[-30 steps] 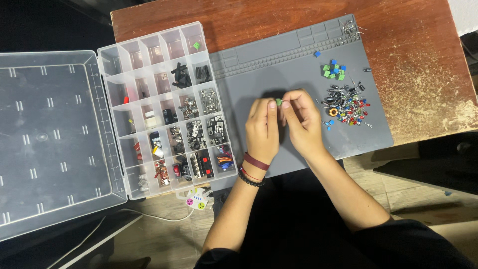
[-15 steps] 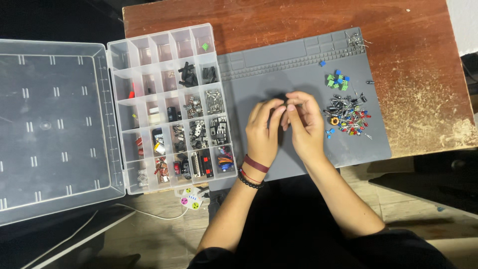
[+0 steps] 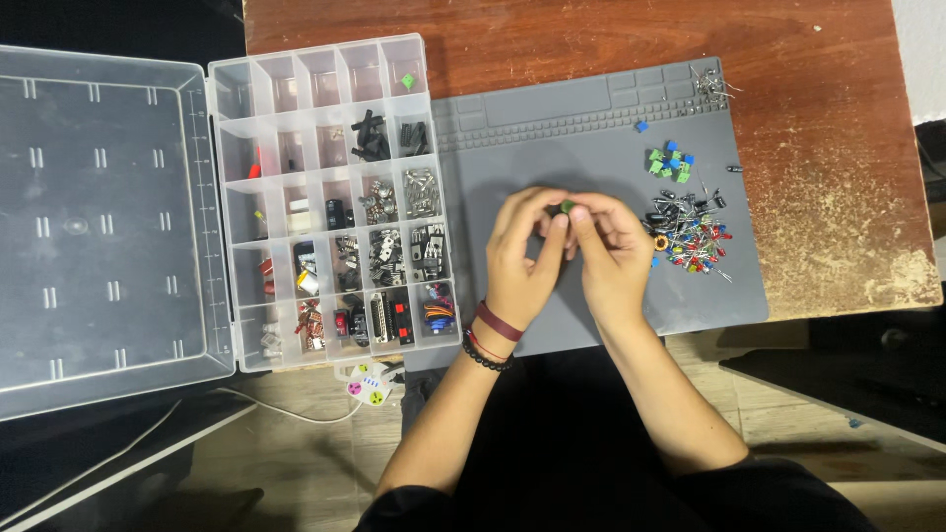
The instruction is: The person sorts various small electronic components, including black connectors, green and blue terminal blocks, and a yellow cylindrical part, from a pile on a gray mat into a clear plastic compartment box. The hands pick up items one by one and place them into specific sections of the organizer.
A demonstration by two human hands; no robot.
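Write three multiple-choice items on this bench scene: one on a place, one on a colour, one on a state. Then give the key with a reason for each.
1. Where does the pile of small coloured parts lie?
A. inside the organiser box
B. on the grey mat, right of the hands
C. on the floor

2. What colour is the piece pinched between the fingertips?
A. green
B. yellow
C. white

3. How is the lid of the organiser box?
A. shut
B. taken away
C. swung open flat to the left

Key: 1 B, the pile sits on the grey mat beside the right hand. 2 A, a green bit shows between the left hand and the right. 3 C, the clear lid lies flat left of the compartments.
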